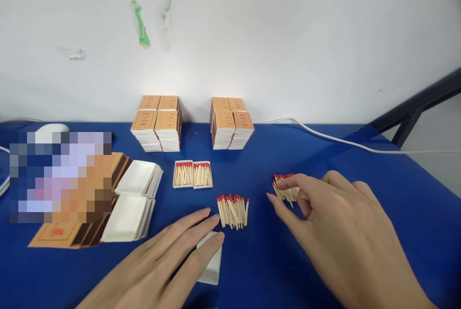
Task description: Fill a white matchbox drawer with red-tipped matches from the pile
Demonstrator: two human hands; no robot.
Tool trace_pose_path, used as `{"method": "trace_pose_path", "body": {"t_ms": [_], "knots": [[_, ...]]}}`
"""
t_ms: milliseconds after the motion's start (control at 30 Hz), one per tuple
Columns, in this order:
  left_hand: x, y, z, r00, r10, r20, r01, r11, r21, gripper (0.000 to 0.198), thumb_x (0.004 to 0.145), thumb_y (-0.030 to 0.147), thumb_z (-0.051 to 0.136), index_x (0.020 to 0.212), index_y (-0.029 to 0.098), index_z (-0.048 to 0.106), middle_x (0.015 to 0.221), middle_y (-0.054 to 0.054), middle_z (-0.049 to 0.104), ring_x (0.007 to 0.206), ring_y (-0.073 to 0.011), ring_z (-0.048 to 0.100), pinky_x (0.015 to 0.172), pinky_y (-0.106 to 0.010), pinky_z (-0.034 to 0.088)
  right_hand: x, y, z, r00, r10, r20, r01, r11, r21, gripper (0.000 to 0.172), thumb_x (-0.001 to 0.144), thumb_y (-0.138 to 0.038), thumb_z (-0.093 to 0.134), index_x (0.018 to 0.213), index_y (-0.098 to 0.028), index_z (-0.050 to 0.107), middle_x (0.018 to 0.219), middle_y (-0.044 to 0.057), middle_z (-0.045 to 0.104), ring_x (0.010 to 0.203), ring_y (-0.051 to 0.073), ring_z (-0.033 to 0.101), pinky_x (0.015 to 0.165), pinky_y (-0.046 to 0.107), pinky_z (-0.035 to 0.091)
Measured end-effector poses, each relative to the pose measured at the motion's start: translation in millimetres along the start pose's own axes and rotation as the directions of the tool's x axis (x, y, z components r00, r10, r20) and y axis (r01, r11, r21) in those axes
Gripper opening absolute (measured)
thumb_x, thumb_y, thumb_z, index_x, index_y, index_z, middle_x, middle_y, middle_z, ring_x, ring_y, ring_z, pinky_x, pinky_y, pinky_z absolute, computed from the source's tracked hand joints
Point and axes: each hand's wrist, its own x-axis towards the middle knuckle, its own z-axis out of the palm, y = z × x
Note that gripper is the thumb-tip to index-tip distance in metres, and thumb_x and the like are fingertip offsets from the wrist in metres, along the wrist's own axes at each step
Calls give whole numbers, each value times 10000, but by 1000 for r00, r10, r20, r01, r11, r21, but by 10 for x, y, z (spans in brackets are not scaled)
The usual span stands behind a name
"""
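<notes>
Fingers stretched out, my left hand point(162, 261) lies across an empty white matchbox tray point(212, 270), partly hiding it. Its fingertips are close to a loose pile of red-tipped matches point(232, 211). My right hand point(334, 227) hovers at a second match pile point(286, 189), thumb and index finger apart with no match visible between them. That hand covers part of the pile. Behind the nearer pile stand two white matchbox trays side by side, a left tray point(175, 182) and a right tray point(211, 180), both filled with matches.
Two stacks of closed matchboxes, a left stack point(156, 124) and a right stack point(230, 124), stand by the white wall point(288, 50). Stacked empty trays point(126, 215) and flattened orange sleeves point(57, 236) lie left, beside a blurred area. A white cable point(334, 141) crosses the blue table point(389, 194).
</notes>
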Motion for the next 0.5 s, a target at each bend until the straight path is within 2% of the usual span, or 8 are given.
{"method": "trace_pose_path", "body": {"t_ms": [167, 500], "knots": [[9, 1, -11, 1000, 8, -8, -8, 1000, 11, 740, 1049, 397, 618, 1715, 171, 387, 1794, -49, 362, 1647, -227, 374, 1326, -352, 347, -17, 12, 16, 996, -73, -46, 68, 993, -99, 216, 1021, -264, 543, 876, -239, 701, 710, 55, 699, 740, 327, 589, 708, 424, 303], [22, 0, -2, 1000, 3, -15, -3, 1000, 13, 705, 1069, 399, 580, 1708, 162, 397, 1784, -52, 379, 1635, -241, 396, 1262, -360, 461, 0, 1, 46, 994, -109, -17, 107, 989, -98, 305, 1056, -222, 487, 806, -247, 660, 745, 59, 726, 741, 324, 603, 715, 430, 309]]}}
